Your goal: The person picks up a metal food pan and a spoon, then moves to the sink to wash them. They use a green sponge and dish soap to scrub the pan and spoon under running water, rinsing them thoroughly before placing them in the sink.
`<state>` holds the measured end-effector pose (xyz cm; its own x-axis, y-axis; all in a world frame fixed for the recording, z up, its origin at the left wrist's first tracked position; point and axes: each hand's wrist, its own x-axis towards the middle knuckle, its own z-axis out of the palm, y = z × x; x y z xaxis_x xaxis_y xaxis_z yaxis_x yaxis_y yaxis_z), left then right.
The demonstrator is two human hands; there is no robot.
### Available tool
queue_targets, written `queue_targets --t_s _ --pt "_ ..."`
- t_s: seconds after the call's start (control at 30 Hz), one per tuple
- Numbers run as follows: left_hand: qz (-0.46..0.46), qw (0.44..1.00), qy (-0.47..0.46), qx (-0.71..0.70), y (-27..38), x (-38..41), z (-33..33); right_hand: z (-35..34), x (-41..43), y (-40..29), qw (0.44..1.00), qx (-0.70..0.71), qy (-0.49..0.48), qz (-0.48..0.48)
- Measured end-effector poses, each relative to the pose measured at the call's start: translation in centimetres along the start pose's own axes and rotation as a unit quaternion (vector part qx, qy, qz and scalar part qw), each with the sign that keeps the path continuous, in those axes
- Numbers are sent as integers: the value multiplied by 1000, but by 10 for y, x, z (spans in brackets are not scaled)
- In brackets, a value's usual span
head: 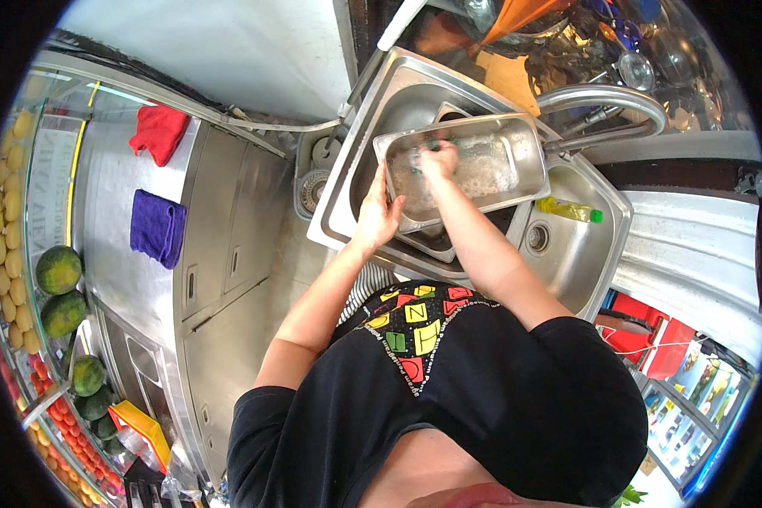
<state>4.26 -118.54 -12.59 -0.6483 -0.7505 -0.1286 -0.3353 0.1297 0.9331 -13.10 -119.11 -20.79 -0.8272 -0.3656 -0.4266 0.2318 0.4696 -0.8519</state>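
Note:
A rectangular stainless steel pan (527, 152) lies tilted across the left basin of a double steel sink (362, 184), on top of other steel pans (441, 244). Suds and water wet its inside. My left hand (379, 213) rests against the pan's left end, fingers along the outer wall, thumb apart; whether it grips the rim is unclear. Inside the pan, near its left end, my right hand (439, 160) is closed around a green scrubbing pad (441, 145), mostly hidden by the fingers. The curved faucet (609, 95) stands behind the sink at the right.
A yellow bottle with a green cap (568, 209) lies in the right basin near the drain (537, 237). Left of me, a steel counter (111, 159) holds a red cloth (159, 133) and a purple cloth (157, 227). A bin (301, 159) stands on the floor left of the sink.

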Motion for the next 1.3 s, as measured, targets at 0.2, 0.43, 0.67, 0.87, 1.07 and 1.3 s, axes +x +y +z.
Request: queue_targets --t_s 0.2,0.43,0.67,0.87,1.07,1.3 --pt "119 990 51 53 -22 8 8 19 -27 12 963 149 -215 66" --pt "12 994 21 -102 -7 9 8 -70 -58 -38 809 -271 -508 -119" --pt "295 928 32 226 31 5 15 -144 -11 -57 719 -631 -257 -135" --pt "248 776 -296 499 23 4 30 -219 -6 -71 909 -269 -190 -257" --pt "297 816 -214 449 71 -17 -9 -260 -34 -80 950 -10 -75 -303" --pt "-11 924 -217 315 157 -11 -27 -266 -43 -86 959 114 -24 -260"
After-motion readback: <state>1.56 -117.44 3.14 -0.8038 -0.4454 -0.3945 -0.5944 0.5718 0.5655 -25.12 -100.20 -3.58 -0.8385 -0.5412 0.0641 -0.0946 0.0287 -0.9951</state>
